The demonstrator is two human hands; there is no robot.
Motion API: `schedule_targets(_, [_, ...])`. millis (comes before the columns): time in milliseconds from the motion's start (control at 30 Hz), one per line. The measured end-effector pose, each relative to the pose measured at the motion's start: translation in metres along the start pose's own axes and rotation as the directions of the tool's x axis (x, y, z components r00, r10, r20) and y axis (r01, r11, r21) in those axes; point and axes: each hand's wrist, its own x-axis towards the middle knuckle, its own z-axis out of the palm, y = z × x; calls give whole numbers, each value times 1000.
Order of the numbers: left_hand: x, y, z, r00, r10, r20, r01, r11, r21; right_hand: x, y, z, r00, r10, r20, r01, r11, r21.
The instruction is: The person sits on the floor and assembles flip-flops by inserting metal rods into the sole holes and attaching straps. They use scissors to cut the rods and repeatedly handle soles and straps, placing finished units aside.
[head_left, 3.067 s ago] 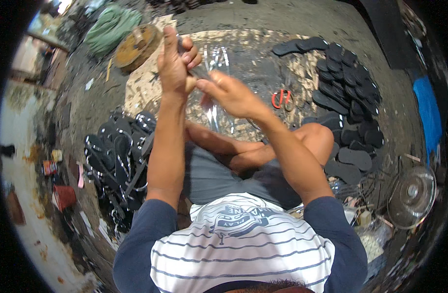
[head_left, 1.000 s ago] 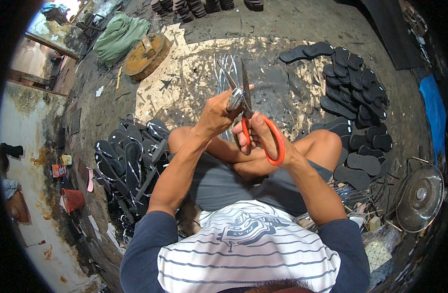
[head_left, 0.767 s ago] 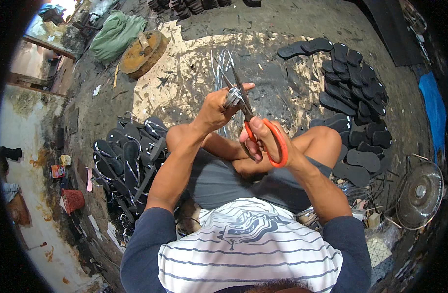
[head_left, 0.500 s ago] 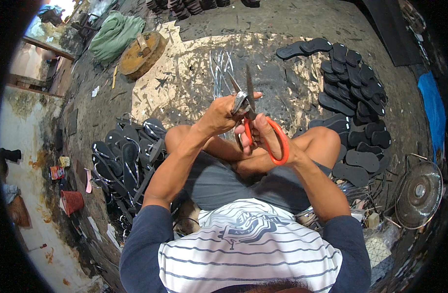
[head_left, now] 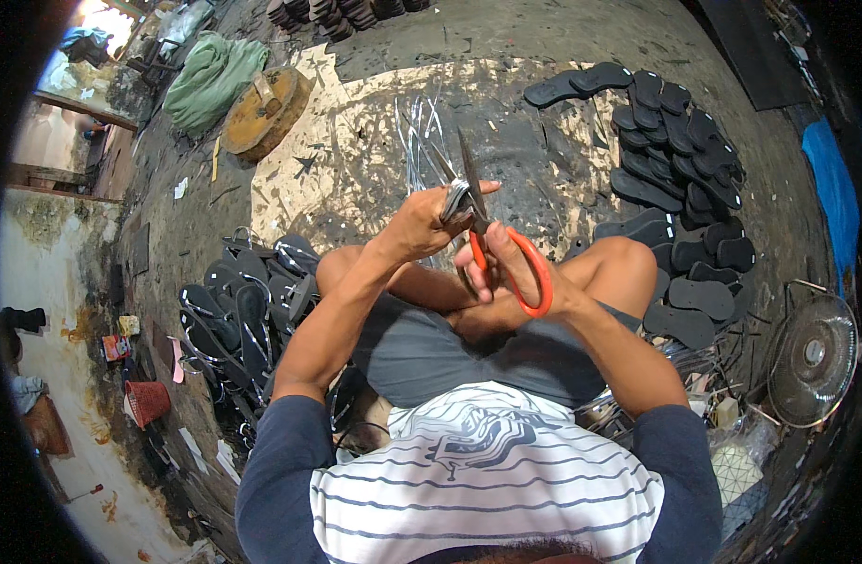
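My left hand (head_left: 420,224) is closed round a bundle of thin silvery straps (head_left: 457,199), its index finger pointing out to the right. The far ends of the straps spread out beyond the hand over the floor. In my right hand (head_left: 492,263) is a pair of scissors (head_left: 531,273) with orange-red handles, my fingers through the loops. Its dark blades point away from me, apart at the tips, right at the bundle; whether they touch the straps I cannot tell.
Black sandals with silvery straps (head_left: 252,315) are heaped at my left. Black soles (head_left: 680,141) lie in overlapping rows at the right, near a fan (head_left: 813,352). A round wooden block (head_left: 266,113) and a green sack (head_left: 210,80) stand at the far left. Worn sheeting (head_left: 299,179) covers the floor ahead.
Both hands keep nearly the same pose, with the scissors still at the strap bundle. The whole view has shifted slightly.
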Motion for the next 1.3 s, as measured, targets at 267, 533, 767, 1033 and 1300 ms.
schedule_targets(267, [-1,-15,-3,1000,5,-15,-3,990,144,3,-14,-14,998,33,58,-27,995,-93])
schedule_targets(533, [-7,-114,-5,521,-820,-237,176,376,-910,127,59,-195,871,-113,-478,-443,240,-864])
schedule_targets(767, [2,-167,52,407,-906,-116,44,146,-988,154,78,-133,984,-171,50,160,733,-662])
schedule_targets(1033, [23,-192,93,323,-836,-443,922,384,-51,168,79,-188,955,-20,-294,-212,645,-734])
schedule_targets(1300, [16,-221,83,260,-869,-421,963,204,174,179,100,-190,719,-618,-317,-217,233,-948])
